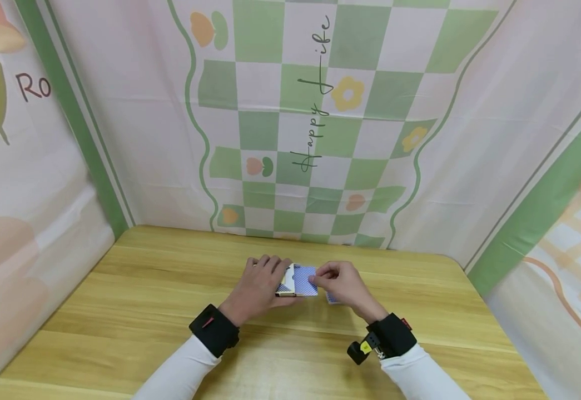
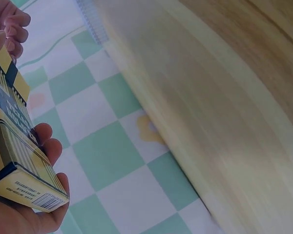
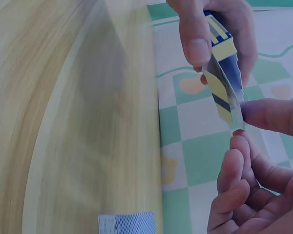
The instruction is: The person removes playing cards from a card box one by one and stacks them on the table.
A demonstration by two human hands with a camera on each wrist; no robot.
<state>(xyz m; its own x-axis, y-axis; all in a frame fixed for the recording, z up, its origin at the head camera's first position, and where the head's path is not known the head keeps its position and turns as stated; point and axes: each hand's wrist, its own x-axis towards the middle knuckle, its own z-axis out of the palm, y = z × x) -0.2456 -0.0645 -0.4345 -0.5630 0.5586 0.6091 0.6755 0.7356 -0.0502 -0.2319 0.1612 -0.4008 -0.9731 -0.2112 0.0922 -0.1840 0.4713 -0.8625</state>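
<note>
My left hand [image 1: 260,284] grips a playing-card box [image 1: 287,284], cream and dark blue, with a barcode on the end that shows in the left wrist view. Its open end faces right, and a yellow flap [image 3: 217,92] with a dark stripe hangs out there. Blue-patterned playing cards [image 1: 305,281] stick partway out of that end; how many cannot be told. The right hand [image 1: 344,284] pinches their outer edge between thumb and fingertips. Below the right hand, partly hidden by it, a stack of blue-backed cards [image 3: 134,223] lies on the table.
The wooden table [image 1: 170,289] has rounded far corners. Behind it hangs a green-and-white checked cloth [image 1: 315,128], with more fabric at both sides. Black bands circle both wrists, and a small camera [image 1: 357,351] hangs at the right one.
</note>
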